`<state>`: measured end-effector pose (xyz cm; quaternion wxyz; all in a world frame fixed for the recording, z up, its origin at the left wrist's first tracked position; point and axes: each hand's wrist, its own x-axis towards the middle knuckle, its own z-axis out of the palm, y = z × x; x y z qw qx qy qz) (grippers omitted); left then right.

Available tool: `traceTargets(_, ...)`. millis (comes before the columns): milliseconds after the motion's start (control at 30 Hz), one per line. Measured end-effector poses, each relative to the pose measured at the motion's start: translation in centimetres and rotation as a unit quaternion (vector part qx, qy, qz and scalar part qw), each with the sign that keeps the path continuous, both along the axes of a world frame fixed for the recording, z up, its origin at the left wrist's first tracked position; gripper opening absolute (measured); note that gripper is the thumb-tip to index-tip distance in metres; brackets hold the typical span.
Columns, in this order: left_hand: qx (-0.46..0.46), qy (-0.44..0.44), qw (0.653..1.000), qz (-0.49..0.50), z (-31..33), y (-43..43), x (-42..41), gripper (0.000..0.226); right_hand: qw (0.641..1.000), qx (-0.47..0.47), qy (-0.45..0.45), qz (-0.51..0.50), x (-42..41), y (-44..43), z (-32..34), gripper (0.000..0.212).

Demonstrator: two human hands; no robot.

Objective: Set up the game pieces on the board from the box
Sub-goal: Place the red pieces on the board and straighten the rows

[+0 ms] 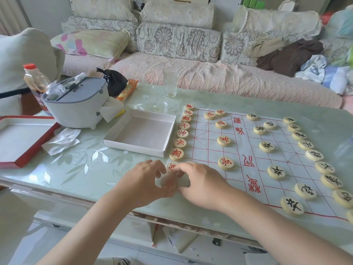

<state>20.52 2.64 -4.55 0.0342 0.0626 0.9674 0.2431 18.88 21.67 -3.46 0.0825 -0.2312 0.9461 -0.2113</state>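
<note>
A paper board with red lines lies on the table. Red-marked round pieces line its left edge, and more stand inside. Black-marked pieces fill the right side. The white box sits left of the board and holds nothing. My hands meet at the board's near left corner. My left hand curls its fingers round a pale, blurred piece. My right hand pinches a red-marked piece, which is partly hidden by the fingers.
A red-rimmed box lid lies at the far left, with a crumpled tissue beside it. A grey-lidded white container, a bottle and a glass stand behind. A sofa runs beyond the table.
</note>
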Motion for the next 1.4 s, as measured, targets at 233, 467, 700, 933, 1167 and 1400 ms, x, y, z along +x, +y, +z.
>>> traceTargets(233,0.011,-0.024,0.999,-0.019,0.4,-0.3,-0.1,0.043,1.0,0.009,-0.001,-0.002,0.0,0.1,-0.1,0.044)
traceTargets(467,-0.004,-0.034,0.999,-0.025,0.6,-0.4,-0.2,0.04,1.0,0.017,0.011,-0.005,0.1,-0.3,-0.5,0.039)
traceTargets(700,0.01,0.003,1.0,0.013,0.7,-0.6,-0.6,0.034,0.998,-0.025,0.018,-0.052,-1.9,0.9,0.6,0.024)
traceTargets(933,0.013,0.01,0.999,0.044,-0.2,0.5,-2.7,0.032,0.999,0.015,0.039,-0.035,-3.4,0.0,-0.1,0.038)
traceTargets(1167,0.023,0.023,0.998,0.048,-0.3,0.7,-3.5,0.022,0.997,0.018,0.065,-0.042,-3.4,-0.8,-1.3,0.039)
traceTargets(1400,0.024,0.043,0.997,0.051,-0.4,0.5,-3.4,0.028,0.998,-0.004,0.04,-0.042,-3.7,-0.4,-0.5,0.039)
